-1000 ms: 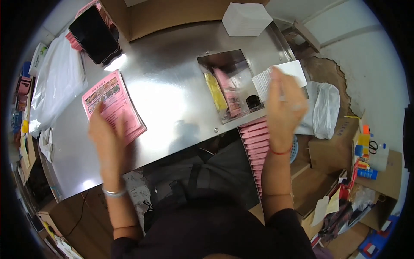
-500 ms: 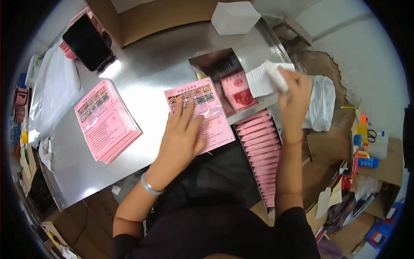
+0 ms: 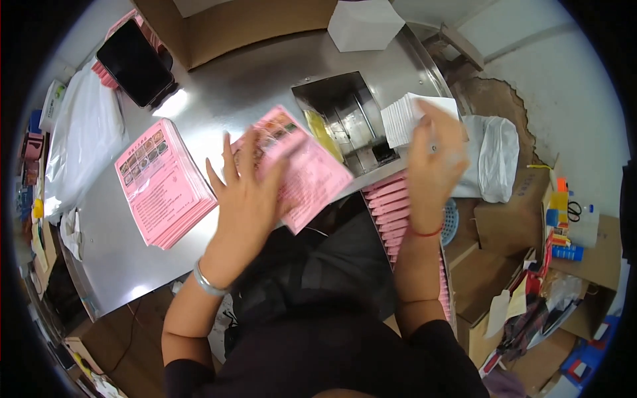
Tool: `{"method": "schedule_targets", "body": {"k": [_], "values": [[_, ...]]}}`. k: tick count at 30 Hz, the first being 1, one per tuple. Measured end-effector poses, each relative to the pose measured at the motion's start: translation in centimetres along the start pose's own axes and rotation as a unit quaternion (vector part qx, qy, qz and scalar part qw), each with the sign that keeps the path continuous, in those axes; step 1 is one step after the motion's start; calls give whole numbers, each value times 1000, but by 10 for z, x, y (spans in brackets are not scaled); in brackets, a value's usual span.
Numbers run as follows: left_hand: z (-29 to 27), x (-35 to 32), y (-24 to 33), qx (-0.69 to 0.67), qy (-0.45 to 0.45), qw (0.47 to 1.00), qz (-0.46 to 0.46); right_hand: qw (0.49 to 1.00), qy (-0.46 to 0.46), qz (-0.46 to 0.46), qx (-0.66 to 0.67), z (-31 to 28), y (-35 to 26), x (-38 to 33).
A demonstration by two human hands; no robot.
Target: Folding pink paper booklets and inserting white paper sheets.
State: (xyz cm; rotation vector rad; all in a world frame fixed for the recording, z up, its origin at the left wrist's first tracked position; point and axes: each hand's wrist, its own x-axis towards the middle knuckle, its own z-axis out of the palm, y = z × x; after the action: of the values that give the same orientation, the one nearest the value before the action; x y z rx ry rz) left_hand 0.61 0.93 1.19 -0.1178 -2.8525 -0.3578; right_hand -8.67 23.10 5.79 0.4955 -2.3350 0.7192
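Observation:
My left hand [image 3: 242,196] has its fingers spread, with thumb and fingertips over the near-left part of a pink printed packet [image 3: 315,174] that lies turned at the table's front edge. Small food pictures show on the packet's far end. My right hand [image 3: 434,159] is smeared by motion, its fingertips at a stack of folded white paper [image 3: 398,123]; whether it grips any is unclear. Between the hands, a rectangular opening [image 3: 358,129] in the table shows bare metal inside, with a yellow strip [image 3: 322,136] along its left side.
A pile of pink packets [image 3: 166,192] lies left on the metal table [image 3: 219,86]. Rows of pink packets [image 3: 388,209] fill a long box below my right hand. A phone [image 3: 135,63], a white paper block [image 3: 365,25] and a white plastic bag [image 3: 494,159] stand around.
The pink item in the opening is gone from there. My left hand has shifted left and the packet beneath it has turned. My right hand has moved slightly down and left.

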Motion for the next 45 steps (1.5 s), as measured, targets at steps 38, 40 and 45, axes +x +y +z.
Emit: {"method": "schedule_targets", "body": {"k": [38,40,45], "values": [[-27,-24,-121,84,143,981,-97,986,-43,7,-162,7,36,-14],[-5,-6,-57,-105,141,984,4,990,-69,26,-122,-3,40,-13],[21,-6,21,-179,54,979,83,991,-87,-46,-89,-26,68,-3]]}}
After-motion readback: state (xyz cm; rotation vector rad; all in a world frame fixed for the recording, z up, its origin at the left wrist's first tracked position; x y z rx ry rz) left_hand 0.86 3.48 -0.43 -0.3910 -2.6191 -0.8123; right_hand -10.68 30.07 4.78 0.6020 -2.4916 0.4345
